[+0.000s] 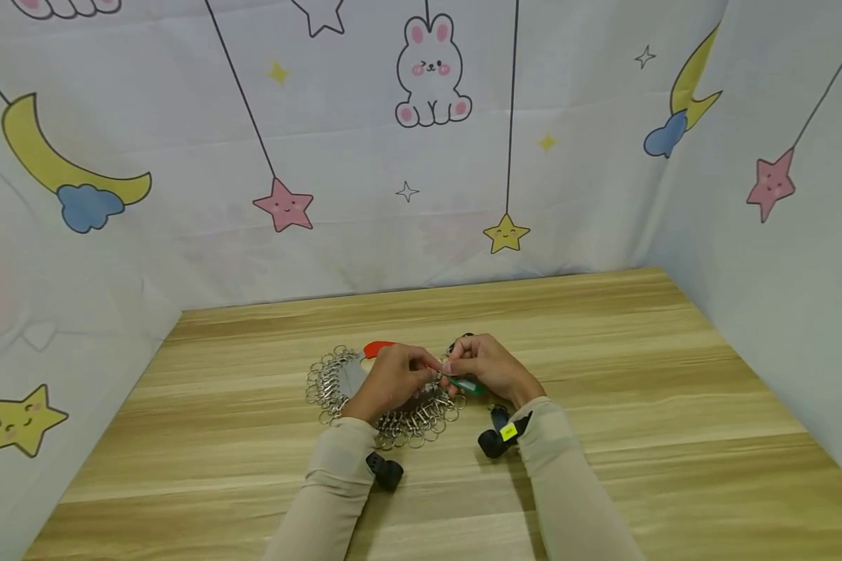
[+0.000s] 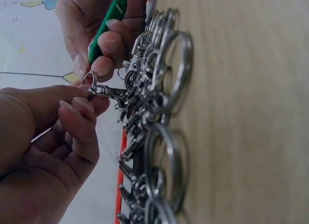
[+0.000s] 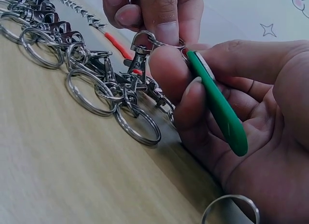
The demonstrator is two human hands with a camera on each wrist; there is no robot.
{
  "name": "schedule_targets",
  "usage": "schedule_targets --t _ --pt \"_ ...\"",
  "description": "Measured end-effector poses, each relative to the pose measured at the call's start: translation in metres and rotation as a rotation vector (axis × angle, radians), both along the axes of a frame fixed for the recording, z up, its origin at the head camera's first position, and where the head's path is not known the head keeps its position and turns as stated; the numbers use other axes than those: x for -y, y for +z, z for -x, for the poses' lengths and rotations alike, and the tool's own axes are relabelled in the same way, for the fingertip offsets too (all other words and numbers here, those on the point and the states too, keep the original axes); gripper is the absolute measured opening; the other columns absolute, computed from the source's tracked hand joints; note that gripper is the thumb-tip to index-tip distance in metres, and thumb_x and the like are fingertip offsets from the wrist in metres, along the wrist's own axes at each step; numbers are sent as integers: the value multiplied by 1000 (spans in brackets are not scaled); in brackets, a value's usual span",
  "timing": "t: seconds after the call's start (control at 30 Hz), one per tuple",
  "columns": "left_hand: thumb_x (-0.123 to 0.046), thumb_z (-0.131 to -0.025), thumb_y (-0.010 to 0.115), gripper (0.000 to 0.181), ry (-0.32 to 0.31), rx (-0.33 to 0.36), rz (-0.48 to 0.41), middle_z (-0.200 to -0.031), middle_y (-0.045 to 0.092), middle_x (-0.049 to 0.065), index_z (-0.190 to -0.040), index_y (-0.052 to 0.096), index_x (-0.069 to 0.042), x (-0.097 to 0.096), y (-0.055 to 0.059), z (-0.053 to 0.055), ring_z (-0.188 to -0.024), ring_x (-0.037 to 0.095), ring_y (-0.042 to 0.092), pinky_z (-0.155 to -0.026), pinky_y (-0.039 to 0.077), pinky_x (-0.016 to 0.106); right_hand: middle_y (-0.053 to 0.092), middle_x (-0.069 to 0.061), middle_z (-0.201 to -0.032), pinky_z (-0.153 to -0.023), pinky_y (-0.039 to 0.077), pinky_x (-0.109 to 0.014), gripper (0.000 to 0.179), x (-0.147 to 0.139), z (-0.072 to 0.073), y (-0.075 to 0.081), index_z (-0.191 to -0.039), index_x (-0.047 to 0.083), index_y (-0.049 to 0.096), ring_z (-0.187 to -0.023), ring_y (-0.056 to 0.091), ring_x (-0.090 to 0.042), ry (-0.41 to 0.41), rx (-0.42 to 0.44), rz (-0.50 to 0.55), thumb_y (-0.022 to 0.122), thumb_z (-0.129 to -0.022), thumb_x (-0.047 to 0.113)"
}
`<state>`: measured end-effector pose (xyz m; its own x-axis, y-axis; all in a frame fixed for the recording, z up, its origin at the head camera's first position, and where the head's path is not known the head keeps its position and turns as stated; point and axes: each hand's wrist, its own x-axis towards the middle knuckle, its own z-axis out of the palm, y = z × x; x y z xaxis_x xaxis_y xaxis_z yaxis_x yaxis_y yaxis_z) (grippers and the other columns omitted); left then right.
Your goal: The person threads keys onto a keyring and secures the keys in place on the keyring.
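Note:
My left hand (image 1: pixel 393 378) pinches a metal split ring (image 2: pixel 91 78) between thumb and finger. That ring is joined to a swivel clasp (image 2: pixel 110 91). Close by, my right hand (image 1: pixel 493 369) grips a green key tag (image 3: pixel 219 105), its fingers curled around it, with the tag's upper end at the same ring. Fingertips hide whether the tag is threaded on the ring. Beneath both hands, many swivel clasps with split rings (image 1: pixel 400 427) fan out around a flat grey piece (image 1: pixel 352 377) with a red part (image 1: pixel 377 348).
The clasps lie on a wood-grain table (image 1: pixel 645 389). A dark object (image 1: pixel 463 340), partly hidden, sits behind my right hand. Black straps with small devices (image 1: pixel 494 442) are worn at the wrists. A white printed cloth (image 1: pixel 351 156) hangs behind and beside the table.

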<state>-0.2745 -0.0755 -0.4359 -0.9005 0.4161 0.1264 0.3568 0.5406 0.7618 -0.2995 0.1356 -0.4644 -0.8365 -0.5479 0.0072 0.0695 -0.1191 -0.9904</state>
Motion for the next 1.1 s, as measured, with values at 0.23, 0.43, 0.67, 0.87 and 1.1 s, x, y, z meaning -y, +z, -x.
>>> schedule_targets --t 0.23,0.43,0.67,0.87,1.1 --pt "-1 -96 66 14 -7 -10 -2 -70 66 6 -98 77 -10 0 -2 0 -51 16 57 -47 47 31 65 -30 -84 -62 58 -41 12 3 -2 1 -90 -5 52 -63 66 -31 -19 20 -17 59 -99 -3" --pt "-2 -96 67 12 -2 -12 -10 -71 67 6 -99 76 -8 0 -2 0 -52 16 58 -48 49 32 64 -29 -82 -59 57 -37 13 6 -2 -1 -90 -5 51 -60 65 -28 -17 32 1 60 -99 -2" --pt "-1 -96 64 12 19 -23 -1 -72 67 7 -97 75 -7 1 -2 -1 -51 15 58 -47 47 31 64 -25 -78 -56 55 -33 14 12 -3 1 -89 -6 52 -59 64 -26 -25 -26 -39 58 -100 -1" --pt "-4 -97 65 9 43 24 -35 -74 67 9 -95 73 -7 1 -1 -1 -53 17 59 -49 49 32 65 -22 -76 -60 57 -36 13 14 -1 1 -89 -6 53 -60 65 -26 -33 -62 -57 55 -101 -4" --pt "-5 -98 63 10 68 50 -42 -75 66 10 -100 70 -12 1 0 0 -53 19 57 -49 47 33 64 -27 -81 -62 57 -38 13 11 0 0 -89 -8 53 -62 65 -28 8 -16 66 53 -102 -3"
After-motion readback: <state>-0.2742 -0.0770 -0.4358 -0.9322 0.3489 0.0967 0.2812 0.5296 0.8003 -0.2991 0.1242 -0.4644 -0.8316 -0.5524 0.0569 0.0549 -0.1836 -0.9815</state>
